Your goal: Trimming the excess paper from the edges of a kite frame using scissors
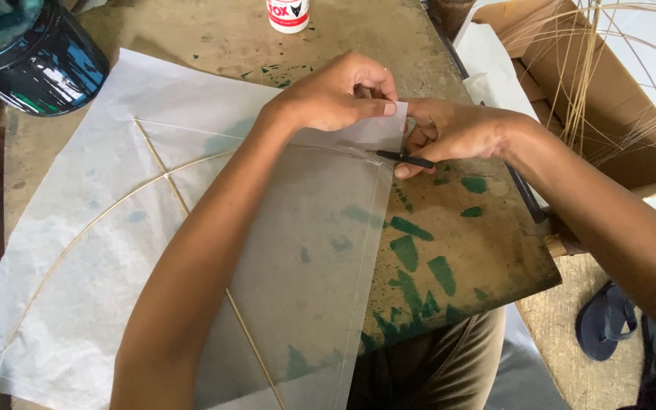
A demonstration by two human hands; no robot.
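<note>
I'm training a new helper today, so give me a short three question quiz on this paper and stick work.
1. True or false: the left hand pinches the corner of the white paper.
2. What does the right hand hold: A a thin black tool, B a green brush, C a coil of wire?
3. Which thin sticks lie on the paper, and how?

Key: 1 true. 2 A. 3 One straight and one bowed, crossing each other.
</note>
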